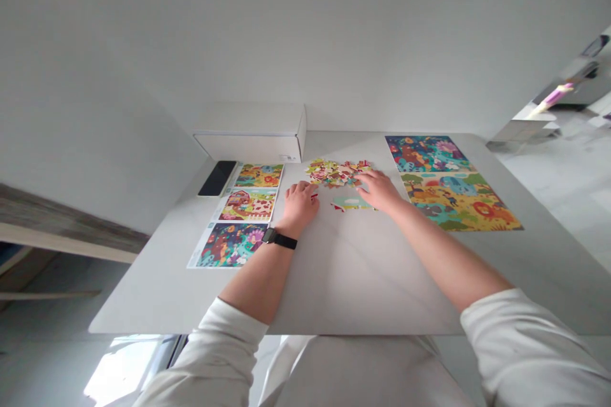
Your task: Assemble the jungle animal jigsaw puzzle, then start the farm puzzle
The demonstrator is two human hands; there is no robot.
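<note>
A heap of small multicoloured jigsaw pieces (337,173) lies in the middle of the white table (344,280). My right hand (378,190) rests at the heap's right edge, its fingers spread and touching the pieces. Just below the heap sits a small joined patch of pale green pieces (351,202), next to my right fingertips. My left hand (300,206) lies on the table left of that patch, with a black watch (279,239) on its wrist. A small red piece (314,196) sits by its fingertips. Neither hand clearly holds a piece.
Several colourful picture sheets (248,205) lie in a column at the table's left side, and a large illustrated sheet (453,184) lies at the right. A black phone (217,178) and a white box (251,133) stand at the far edge.
</note>
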